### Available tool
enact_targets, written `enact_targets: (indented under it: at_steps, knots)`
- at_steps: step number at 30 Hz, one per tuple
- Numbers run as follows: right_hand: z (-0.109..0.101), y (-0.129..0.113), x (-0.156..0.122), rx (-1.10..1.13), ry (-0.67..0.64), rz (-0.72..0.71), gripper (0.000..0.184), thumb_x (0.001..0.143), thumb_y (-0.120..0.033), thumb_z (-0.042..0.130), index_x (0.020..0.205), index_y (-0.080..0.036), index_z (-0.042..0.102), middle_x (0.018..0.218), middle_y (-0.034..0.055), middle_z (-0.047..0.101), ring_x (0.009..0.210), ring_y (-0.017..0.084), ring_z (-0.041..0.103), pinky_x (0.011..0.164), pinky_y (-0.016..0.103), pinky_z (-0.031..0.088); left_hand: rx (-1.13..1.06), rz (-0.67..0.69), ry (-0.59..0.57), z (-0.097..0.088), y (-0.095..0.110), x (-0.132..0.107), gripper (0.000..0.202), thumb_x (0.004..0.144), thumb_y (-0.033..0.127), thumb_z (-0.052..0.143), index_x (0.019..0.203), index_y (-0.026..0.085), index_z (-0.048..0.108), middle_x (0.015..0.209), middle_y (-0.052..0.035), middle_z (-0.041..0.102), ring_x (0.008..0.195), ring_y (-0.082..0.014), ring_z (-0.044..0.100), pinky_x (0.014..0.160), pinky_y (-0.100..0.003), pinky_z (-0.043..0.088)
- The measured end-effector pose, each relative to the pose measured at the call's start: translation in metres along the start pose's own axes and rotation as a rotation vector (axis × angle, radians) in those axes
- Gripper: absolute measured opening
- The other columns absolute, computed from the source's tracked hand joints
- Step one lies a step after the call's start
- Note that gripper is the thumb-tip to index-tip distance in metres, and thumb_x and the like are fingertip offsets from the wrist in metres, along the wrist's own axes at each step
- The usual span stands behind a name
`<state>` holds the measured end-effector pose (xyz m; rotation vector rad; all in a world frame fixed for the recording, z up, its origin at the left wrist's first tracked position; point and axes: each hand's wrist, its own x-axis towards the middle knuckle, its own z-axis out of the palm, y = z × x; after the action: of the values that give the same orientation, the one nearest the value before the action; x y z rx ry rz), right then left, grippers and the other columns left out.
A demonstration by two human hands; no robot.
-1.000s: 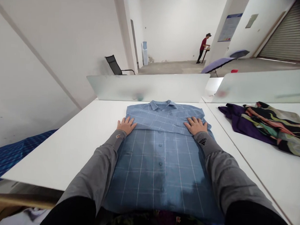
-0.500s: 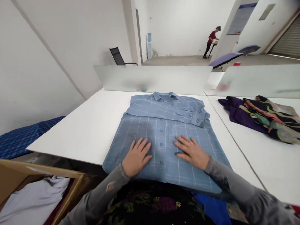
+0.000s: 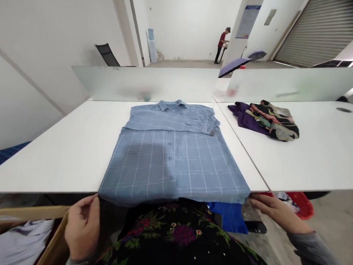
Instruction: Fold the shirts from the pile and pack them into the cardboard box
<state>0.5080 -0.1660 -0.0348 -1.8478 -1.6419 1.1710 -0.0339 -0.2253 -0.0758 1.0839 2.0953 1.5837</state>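
Note:
A blue button-up shirt (image 3: pixel 148 158) with thin white checks lies front up on the white table (image 3: pixel 63 148), collar toward the far side. Its sleeves (image 3: pixel 165 120) are folded across the chest, and the hem hangs slightly over the near edge. At the hem's left corner, my left hand (image 3: pixel 83 226) pinches the cloth between thumb and fingers. My right hand (image 3: pixel 278 213) grips the opposite corner at the right, its fingertips partly hidden by the fabric.
Dark patterned clothing (image 3: pixel 272 118) lies farther right on the table. Frosted dividers (image 3: pixel 181 82) line the back. A cardboard box (image 3: pixel 29 212) with grey cloth stands at lower left, a red basket (image 3: pixel 303 206) at lower right. Beyond the dividers a person (image 3: pixel 221 44) stands.
Both hands have moved from lying flat on the shirt front out to its two lower corners, where they now hold the hem. The view has turned rightward.

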Motion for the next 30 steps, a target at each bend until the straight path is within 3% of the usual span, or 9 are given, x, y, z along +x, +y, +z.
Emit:
enact_targets:
  at_steps: [4,7,9,12,15,17,22,27,30]
  knots:
    - [0.039,0.02,0.01,0.41,0.051,-0.049,0.044,0.064,-0.052,0.078,0.097,-0.023,0.075,0.106,0.0088,0.073,0.106,0.033,0.065,0.098,0.047,0.05,-0.173,-0.142,-0.046,0.014,-0.024,0.007,0.061,0.07,0.05,0.073,0.118,0.021,0.049,0.123,-0.0103,0.058,0.123,-0.0277,0.052,0.11,-0.044,0.038]
    - [0.07,0.022,0.011,0.735,0.088,-0.018,0.041,0.06,-0.05,0.083,0.088,-0.022,0.074,0.095,0.0077,0.075,0.092,0.029,0.069,0.088,0.048,0.055,-0.345,-0.222,-0.053,0.014,-0.035,0.019,0.059,0.059,0.048,0.082,0.103,0.02,0.054,0.107,-0.0068,0.065,0.114,-0.0252,0.059,0.109,-0.043,0.04]
    - [0.079,0.021,0.009,0.794,0.078,0.022,0.036,0.059,-0.049,0.084,0.08,-0.021,0.074,0.089,0.0074,0.075,0.086,0.029,0.07,0.084,0.048,0.056,-0.446,-0.292,-0.17,0.01,-0.038,0.022,0.058,0.054,0.047,0.085,0.098,0.019,0.058,0.098,-0.0051,0.068,0.104,-0.0242,0.064,0.104,-0.043,0.044]
    - [0.073,0.014,0.005,0.764,0.057,0.029,0.033,0.063,-0.05,0.081,0.078,-0.021,0.074,0.087,0.0091,0.075,0.086,0.031,0.07,0.083,0.048,0.057,-0.476,-0.389,-0.426,0.008,-0.036,0.017,0.057,0.053,0.045,0.086,0.097,0.016,0.066,0.096,-0.007,0.072,0.097,-0.0259,0.067,0.098,-0.045,0.049]
    - [0.054,0.001,0.002,0.794,0.205,-0.028,0.037,0.066,-0.053,0.076,0.092,-0.027,0.073,0.095,0.0083,0.075,0.093,0.034,0.07,0.083,0.05,0.058,-0.342,-0.44,-0.589,0.007,-0.027,0.009,0.053,0.05,0.047,0.087,0.088,0.013,0.073,0.089,-0.0096,0.075,0.094,-0.0302,0.068,0.099,-0.049,0.048]
    - [0.043,-0.011,-0.001,0.8,0.309,-0.079,0.042,0.07,-0.055,0.07,0.106,-0.033,0.069,0.107,0.0076,0.073,0.102,0.035,0.067,0.085,0.051,0.058,-0.306,-0.412,-0.635,0.002,-0.017,0.006,0.051,0.052,0.048,0.086,0.087,0.012,0.074,0.091,-0.0104,0.075,0.099,-0.0318,0.067,0.103,-0.049,0.046]
    - [0.033,-0.019,-0.014,0.742,0.378,-0.057,0.046,0.068,-0.055,0.068,0.112,-0.04,0.066,0.126,0.0065,0.065,0.115,0.038,0.06,0.088,0.053,0.058,-0.433,-0.411,-0.457,-0.025,0.014,-0.004,0.057,0.053,0.049,0.086,0.096,0.014,0.073,0.102,-0.0109,0.074,0.106,-0.0335,0.065,0.093,-0.043,0.054]
    - [0.013,0.025,-0.014,0.801,0.365,0.058,0.057,0.052,-0.056,0.074,0.108,-0.05,0.064,0.129,0.0073,0.062,0.115,0.036,0.059,0.087,0.051,0.057,-0.589,-0.539,-0.346,-0.044,0.022,-0.017,0.055,0.052,0.045,0.084,0.098,0.018,0.071,0.095,-0.0099,0.075,0.105,-0.0375,0.065,0.086,-0.046,0.057]
    - [-0.009,0.035,0.003,0.766,0.443,0.029,0.056,0.052,-0.063,0.07,0.107,-0.05,0.064,0.124,0.0107,0.064,0.113,0.036,0.061,0.085,0.052,0.055,-0.661,-0.58,-0.299,-0.042,0.031,-0.003,0.049,0.051,0.044,0.08,0.093,0.02,0.071,0.091,-0.0085,0.075,0.105,-0.0386,0.066,0.084,-0.046,0.058]
